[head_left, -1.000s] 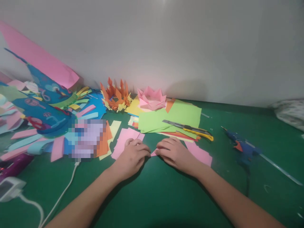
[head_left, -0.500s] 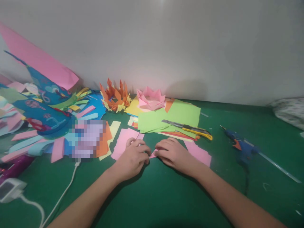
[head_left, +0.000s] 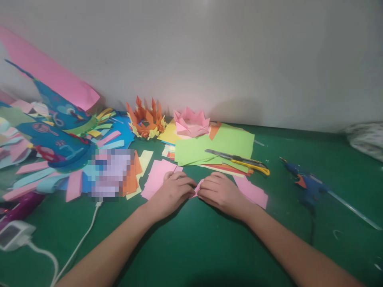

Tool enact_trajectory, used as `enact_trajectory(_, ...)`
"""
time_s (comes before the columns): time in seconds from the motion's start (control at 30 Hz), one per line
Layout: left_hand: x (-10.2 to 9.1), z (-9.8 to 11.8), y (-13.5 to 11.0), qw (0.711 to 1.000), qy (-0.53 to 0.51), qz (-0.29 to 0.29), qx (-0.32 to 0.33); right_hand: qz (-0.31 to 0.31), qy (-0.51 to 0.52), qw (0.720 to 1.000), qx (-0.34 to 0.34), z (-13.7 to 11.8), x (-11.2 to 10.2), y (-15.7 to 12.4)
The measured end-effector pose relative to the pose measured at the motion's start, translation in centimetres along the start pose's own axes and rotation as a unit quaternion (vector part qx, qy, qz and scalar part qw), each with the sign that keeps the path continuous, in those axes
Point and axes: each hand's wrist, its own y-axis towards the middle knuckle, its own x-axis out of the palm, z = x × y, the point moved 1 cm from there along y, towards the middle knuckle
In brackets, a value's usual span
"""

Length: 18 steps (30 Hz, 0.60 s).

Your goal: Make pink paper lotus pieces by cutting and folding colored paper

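Observation:
My left hand (head_left: 173, 192) and my right hand (head_left: 220, 191) rest knuckles-up on the green table (head_left: 191, 239), fingertips almost touching. Both pinch a small pink paper piece (head_left: 197, 186) between them; most of it is hidden under the fingers. A stack of pink paper squares (head_left: 157, 175) lies just behind my left hand. More pink squares (head_left: 253, 192) lie to the right of my right hand.
Green paper sheets (head_left: 221, 147) carry a yellow utility knife (head_left: 242, 161). A pink folded crown (head_left: 191, 122) and an orange one (head_left: 146, 117) stand by the wall. A blue glue gun (head_left: 305, 181) lies right; coloured paper scraps (head_left: 60, 151), a white cable (head_left: 80, 239) and charger (head_left: 12, 235) left.
Both hands have closed in on the small pink piece and lifted it slightly; its tip now sticks up between the fingertips. Nothing else on the table has moved.

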Motion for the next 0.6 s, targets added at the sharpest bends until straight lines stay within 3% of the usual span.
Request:
enact_trajectory(0.13,0.2,0.0,-0.1,0.999,-0.004,0.03,-0.035,0.012,0.01,1.0,0.013,0.2,0.6,0.1)
enact_trajectory(0.3,0.8,0.4,-0.4,0.993,-0.003,0.056,-0.103,0.011,0.063,0.995,0.077,-0.2,0.6,0.3)
enact_trajectory(0.5,1.2,0.6,-0.4,0.992,-0.014,0.062,-0.109,0.036,0.077,0.985,0.151,-0.8,0.4,0.5)
enact_trajectory(0.6,1.0,0.6,-0.3,0.992,-0.022,0.055,-0.114,0.02,0.101,0.983,0.151,-0.6,0.7,0.4)
